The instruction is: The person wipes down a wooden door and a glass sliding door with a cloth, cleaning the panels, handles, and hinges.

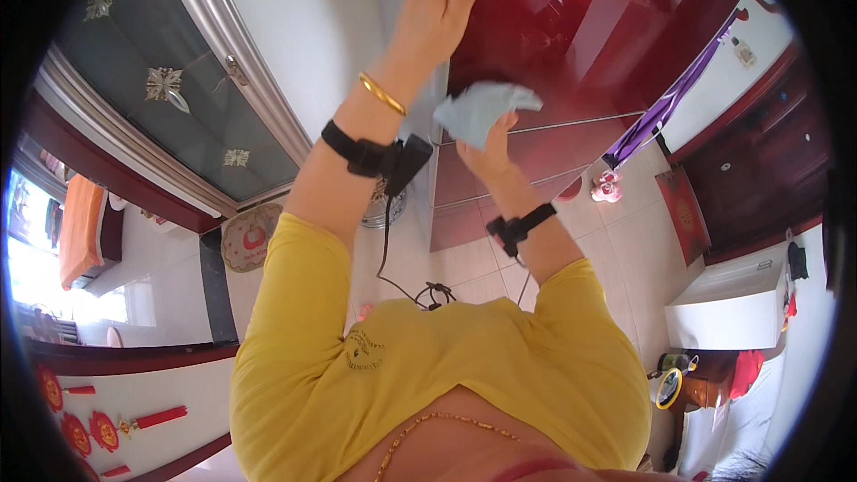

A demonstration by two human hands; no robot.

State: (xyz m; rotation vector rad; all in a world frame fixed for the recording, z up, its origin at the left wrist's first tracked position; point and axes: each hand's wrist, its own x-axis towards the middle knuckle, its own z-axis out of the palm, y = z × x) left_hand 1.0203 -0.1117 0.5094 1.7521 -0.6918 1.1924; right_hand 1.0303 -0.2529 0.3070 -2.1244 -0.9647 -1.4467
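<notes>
My right hand (492, 154) grips a light blue cloth (487, 110), blurred by motion. It is in front of the glossy red front of what looks like a refrigerator (509, 67). Whether the cloth touches that surface I cannot tell. Higher up, my left hand (435, 13) is raised beside the refrigerator's left edge, its thumb spread from the fingers and nothing visible in it. The fingertips run past the top of the picture, so contact there is hidden. A gold bracelet (383, 94) circles the left wrist, and both forearms carry strapped black devices (385, 159) with cables.
At left stands a glass door (181, 67) with a metal frame, near a floor mat (251, 237). A purple cloth (659, 107) hangs at the refrigerator's right side. Pink shoes (606, 186) lie on the tiled floor. Farther right are a white cabinet (726, 308) and a dark door (756, 147).
</notes>
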